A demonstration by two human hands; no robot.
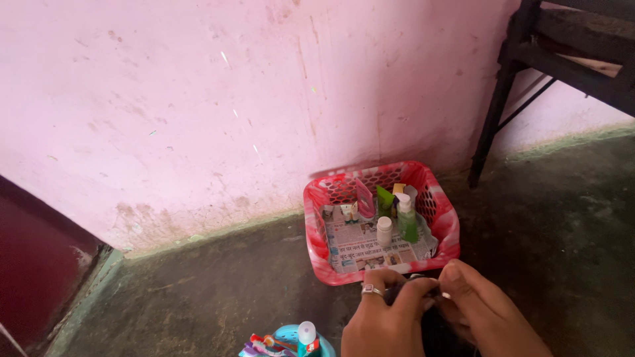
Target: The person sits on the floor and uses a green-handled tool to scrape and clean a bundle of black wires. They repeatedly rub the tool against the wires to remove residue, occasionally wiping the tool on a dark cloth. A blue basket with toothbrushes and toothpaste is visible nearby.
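A small dark object [423, 285] was held between both hands at the bottom of the view, just in front of the red basket [448, 246]; what it was could not be told. The left hand [387, 318], with a ring [370, 289] on one finger, was closed around it, and the right hand [486, 311] pinched it from the other side. The basket stood on the dark floor [198, 291] against the pink wall [231, 99], lined with newspaper [360, 248] and holding small bottles [384, 231]. A teal container [291, 340] stood near the left hand.
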